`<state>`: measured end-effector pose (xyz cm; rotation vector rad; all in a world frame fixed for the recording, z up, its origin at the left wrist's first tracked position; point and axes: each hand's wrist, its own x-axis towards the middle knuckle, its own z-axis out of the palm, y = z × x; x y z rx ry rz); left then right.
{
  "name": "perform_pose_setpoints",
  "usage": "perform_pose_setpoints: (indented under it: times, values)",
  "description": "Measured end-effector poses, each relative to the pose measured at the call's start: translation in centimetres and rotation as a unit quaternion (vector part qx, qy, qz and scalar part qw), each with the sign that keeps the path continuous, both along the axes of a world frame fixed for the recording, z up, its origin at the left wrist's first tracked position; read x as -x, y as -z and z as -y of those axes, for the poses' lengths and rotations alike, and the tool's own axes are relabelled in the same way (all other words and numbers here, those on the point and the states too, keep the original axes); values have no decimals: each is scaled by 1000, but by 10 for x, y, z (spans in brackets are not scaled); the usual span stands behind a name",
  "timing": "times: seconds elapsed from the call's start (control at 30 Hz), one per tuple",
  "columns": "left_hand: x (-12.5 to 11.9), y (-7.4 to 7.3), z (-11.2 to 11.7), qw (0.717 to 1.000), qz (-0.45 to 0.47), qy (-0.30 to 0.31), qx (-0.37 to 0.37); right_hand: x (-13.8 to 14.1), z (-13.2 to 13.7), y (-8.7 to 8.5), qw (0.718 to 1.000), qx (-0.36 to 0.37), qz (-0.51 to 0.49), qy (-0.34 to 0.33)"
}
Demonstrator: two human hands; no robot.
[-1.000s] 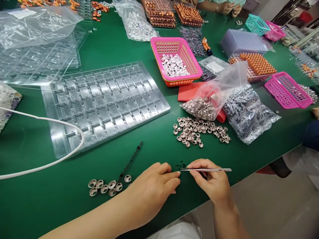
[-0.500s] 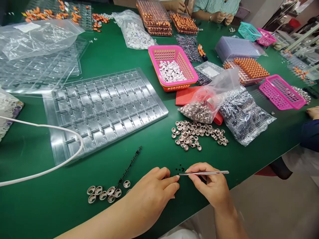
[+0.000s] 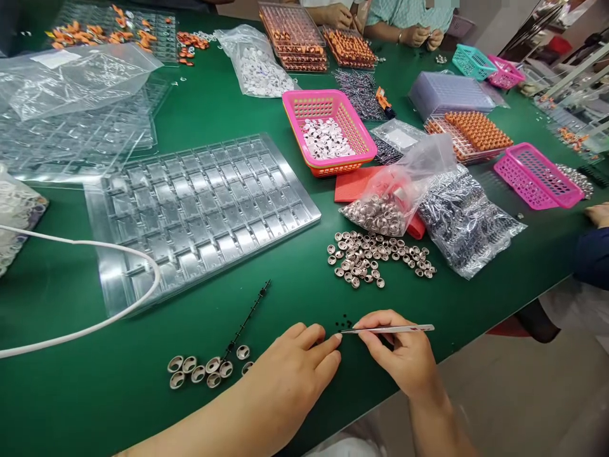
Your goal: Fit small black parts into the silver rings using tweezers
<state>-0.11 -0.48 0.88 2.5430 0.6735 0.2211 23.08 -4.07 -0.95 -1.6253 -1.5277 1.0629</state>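
Observation:
My right hand (image 3: pixel 397 352) is closed around a pair of metal tweezers (image 3: pixel 404 329). Their tip points left and meets the fingertips of my left hand (image 3: pixel 304 355) close to the table surface. That left hand is closed, fingers bent and pressed together; whatever they pinch is hidden beneath them. Several tiny black pieces (image 3: pixel 344 322) lie just beyond the tweezers' tip. Left of my left hand sit several silver ring-shaped caps (image 3: pixel 198 373), one partly covered by the hand. A thin black plastic sprue (image 3: pixel 248 317) reaches away from among them.
A clear compartment tray (image 3: pixel 209 209) lies at left, a white cable (image 3: pixel 118 247) across its corner. Loose metal caps (image 3: pixel 361 257) spread ahead, below a bag of caps (image 3: pixel 375 212). Beyond stands a pink basket (image 3: pixel 366 155) of white pieces. Other people's hands (image 3: pixel 421 37) work at the far side.
Both hands hold nearly the same pose, with the tweezers' tip still at my left fingertips. The view has shifted very slightly, showing more of one cap beside my left hand.

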Motion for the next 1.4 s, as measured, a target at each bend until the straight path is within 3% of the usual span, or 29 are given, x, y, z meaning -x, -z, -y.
perform_pose_setpoints:
  times: [0.43,0.73,1.03,1.4]
  values:
    - [0,-1,0,1000,-5,2,-19,1,-2,-1,1000,12,16,-3]
    - [2,3,1,999,-24,21,-8,-1,-1,-3,997,63,-44,-6]
    - [-1,-8,5,995,-64,27,-75,1,1,-1,999,44,-15,9]
    - [-2,-8,5,995,-61,26,-75,2,-2,-4,1000,25,9,-13]
